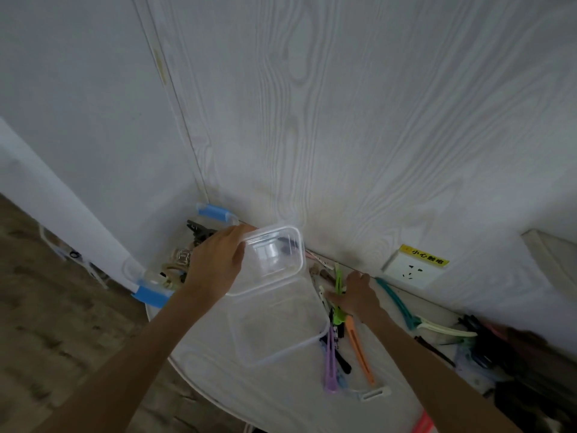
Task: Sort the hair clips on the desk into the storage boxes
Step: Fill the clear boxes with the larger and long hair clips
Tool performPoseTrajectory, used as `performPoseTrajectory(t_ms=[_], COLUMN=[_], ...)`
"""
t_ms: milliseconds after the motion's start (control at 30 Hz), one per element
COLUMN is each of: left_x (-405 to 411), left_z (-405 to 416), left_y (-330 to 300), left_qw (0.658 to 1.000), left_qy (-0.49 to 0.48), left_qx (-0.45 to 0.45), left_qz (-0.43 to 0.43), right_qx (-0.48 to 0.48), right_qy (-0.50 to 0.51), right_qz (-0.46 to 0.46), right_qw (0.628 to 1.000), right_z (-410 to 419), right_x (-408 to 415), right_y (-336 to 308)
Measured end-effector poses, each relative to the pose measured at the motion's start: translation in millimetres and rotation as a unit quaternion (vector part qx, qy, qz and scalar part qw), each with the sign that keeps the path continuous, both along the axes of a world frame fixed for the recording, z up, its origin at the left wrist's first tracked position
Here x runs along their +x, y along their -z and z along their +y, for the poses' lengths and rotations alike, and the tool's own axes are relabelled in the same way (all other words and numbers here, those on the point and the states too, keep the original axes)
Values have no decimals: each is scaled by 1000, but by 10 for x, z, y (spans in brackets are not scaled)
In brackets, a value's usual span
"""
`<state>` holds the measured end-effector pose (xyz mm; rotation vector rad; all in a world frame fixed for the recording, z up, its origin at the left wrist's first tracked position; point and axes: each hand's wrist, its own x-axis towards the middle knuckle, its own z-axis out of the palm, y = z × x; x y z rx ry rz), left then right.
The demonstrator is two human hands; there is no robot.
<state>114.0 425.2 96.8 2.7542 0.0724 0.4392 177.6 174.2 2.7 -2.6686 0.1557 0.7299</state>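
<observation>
Head view looks down on a white wood-grain counter (281,398) set against a matching wall. Largest item on it: a clear rectangular plastic storage box (278,326), open top up, in the middle, presumably so clips can drop straight in. Above its far end the left hand (215,264) holds a second clear plastic box or lid (273,260) – fingers curled round its left edge, tilted, prob. being moved out of the way. Behind that, a clear tub w/ blue latch handles (156,276) already holds dark and beige claw clips.

Long loose clips lie right of the open box: an orange plastic clip (360,354) and a purple one (330,364), long axes running near-to-far, roughly parallel to the box's side. A teal clip (395,303) angles along the wall.

Right hand (356,296) rests on a bright green clip (338,282) – fingers look flat on it, though whether they pinch it I can't tell. Green clip's long axis points toward the wall.
</observation>
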Motion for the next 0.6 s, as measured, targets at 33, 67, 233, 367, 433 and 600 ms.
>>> performPoseTrajectory(t_ms=[33,67,233,367,433,600], left_x=[-7,-7,43,17,5,-144], left_z=[26,43,-18,-26,2,-42], left_y=[-10,-34,-168,-142,-88,-73], left_qw=[1000,1000,997,998,997,985], left_qy=[-5,-12,-67,-34,-2,60], left_qx=[4,10,-27,0,18,63], left_qz=[-6,-14,4,-43,-72,-147], right_qx=[8,14,102,194,239,356], right_qy=[5,4,16,124,164,240], right_qz=[-6,-12,3,45,62,58], right_qw=[1000,1000,995,972,955,901], right_z=[15,21,-62,-177,-219,-296], right_x=[19,33,137,184,181,137], right_y=[26,26,9,6,-46,-272])
